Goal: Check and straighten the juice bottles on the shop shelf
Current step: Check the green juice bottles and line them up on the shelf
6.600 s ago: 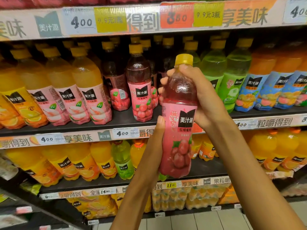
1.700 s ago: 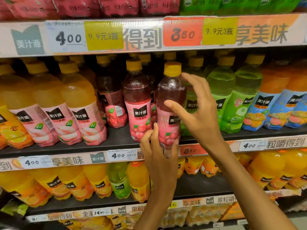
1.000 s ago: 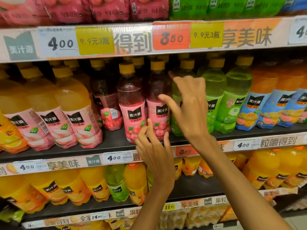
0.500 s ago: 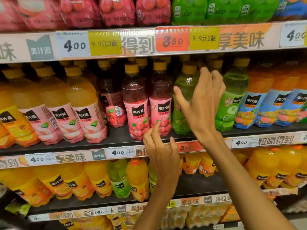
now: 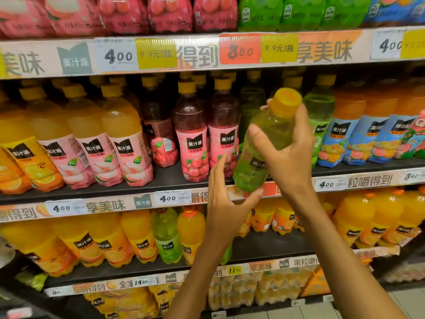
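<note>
My right hand (image 5: 290,157): fingers gripping the green juice bottle (image 5: 266,143), tilted, at the shelf (image 5: 161,180) front edge
My left hand (image 5: 226,203): fingers spread open, thumb under its base

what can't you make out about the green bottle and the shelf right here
- Green bottle, head view: label mostly hidden by the right hand; its text is too blurred to read.
- Bottle base: whether the left hand touches it is unclear.
- Top shelf packs: cut off by the frame edge, motion-blurred.
</note>
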